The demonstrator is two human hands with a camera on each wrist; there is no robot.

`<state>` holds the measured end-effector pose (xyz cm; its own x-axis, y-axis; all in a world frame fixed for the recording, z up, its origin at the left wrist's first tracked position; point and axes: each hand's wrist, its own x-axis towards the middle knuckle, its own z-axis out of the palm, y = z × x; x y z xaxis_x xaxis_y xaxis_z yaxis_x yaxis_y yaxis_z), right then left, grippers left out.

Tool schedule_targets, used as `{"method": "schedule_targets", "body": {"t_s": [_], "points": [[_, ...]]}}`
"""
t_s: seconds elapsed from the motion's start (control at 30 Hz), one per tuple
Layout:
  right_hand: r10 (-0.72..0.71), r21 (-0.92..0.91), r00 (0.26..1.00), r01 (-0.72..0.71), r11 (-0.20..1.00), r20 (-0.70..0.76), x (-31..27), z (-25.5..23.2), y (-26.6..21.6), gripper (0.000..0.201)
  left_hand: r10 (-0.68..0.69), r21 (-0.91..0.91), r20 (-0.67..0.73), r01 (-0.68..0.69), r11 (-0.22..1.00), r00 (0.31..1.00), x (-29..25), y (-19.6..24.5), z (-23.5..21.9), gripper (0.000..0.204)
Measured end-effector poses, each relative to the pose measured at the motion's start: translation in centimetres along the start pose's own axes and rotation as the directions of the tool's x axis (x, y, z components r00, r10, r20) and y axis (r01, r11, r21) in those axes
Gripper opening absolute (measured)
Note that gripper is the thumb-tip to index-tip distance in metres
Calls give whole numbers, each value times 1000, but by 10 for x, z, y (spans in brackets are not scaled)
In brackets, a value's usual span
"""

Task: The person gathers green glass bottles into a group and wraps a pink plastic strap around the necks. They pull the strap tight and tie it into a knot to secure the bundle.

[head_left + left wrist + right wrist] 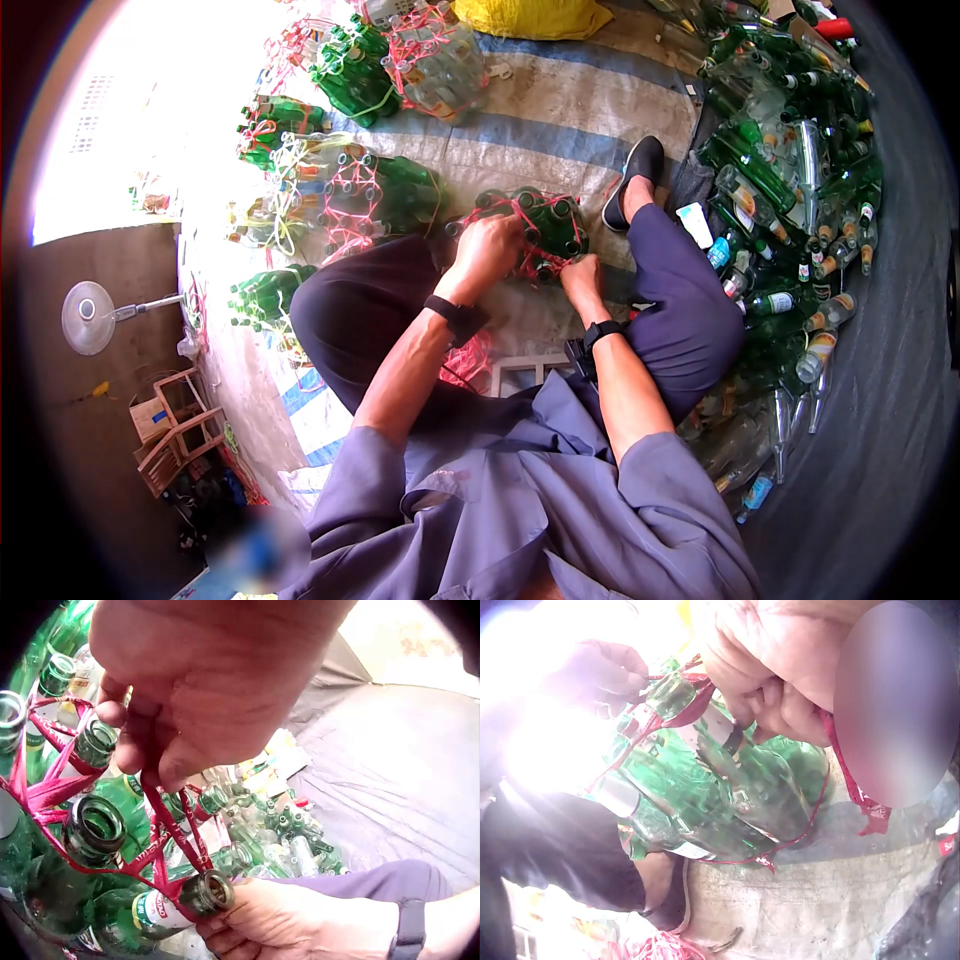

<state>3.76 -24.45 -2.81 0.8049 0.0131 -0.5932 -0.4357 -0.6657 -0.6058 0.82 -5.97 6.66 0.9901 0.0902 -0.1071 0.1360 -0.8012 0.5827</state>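
Observation:
Between the legs stands a bundle of green glass bottles (545,228), their necks laced together with red plastic ribbon (161,840). My left hand (488,255) is over the bundle's near left side. Its curled fingers pinch ribbon strands (174,825) that run taut down to a bottle neck (206,892). My right hand (582,280) is at the right edge, close beside that same neck. Its fingers curl round the ribbon, and a loose ribbon tail (855,776) hangs out of the fist. In the right wrist view, the left hand (604,675) is partly washed out by glare.
More tied bottle bundles (350,190) stand at the left and back. A heap of loose bottles (790,200) lies along the right. Red ribbon (468,360) is piled by the left knee, near a pale frame (530,368). A yellow sack (535,15) lies at the back.

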Motion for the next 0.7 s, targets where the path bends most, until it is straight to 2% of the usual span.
{"method": "schedule_targets", "body": {"t_s": [0.13,0.2,0.33,0.4,0.53,0.6,0.7], "points": [[1,-7,1000,-1,1000,12,-6,-6,-7,38,-29,-20,-26,28,999,999,6,-1,5,9],[1,-5,1000,-1,1000,21,-8,-8,-10,39,15,-11,-72,-16,1000,997,9,-1,7,8],[8,-36,999,-7,999,34,-10,-11,-12,42,26,-34,-58,-28,999,998,13,-3,8,8],[9,-42,999,-7,999,42,-10,-12,-12,43,-60,-85,1,60,995,998,16,-4,8,9],[5,-83,999,-2,997,44,-11,-15,-13,41,-95,-106,-2,94,990,995,23,-7,12,11],[2,-92,999,2,996,45,-15,-22,-18,39,-56,-58,-54,53,997,997,26,-9,16,10],[-26,-73,997,31,997,67,-21,-29,-21,31,-61,32,-45,62,998,997,29,-8,19,10]]}}
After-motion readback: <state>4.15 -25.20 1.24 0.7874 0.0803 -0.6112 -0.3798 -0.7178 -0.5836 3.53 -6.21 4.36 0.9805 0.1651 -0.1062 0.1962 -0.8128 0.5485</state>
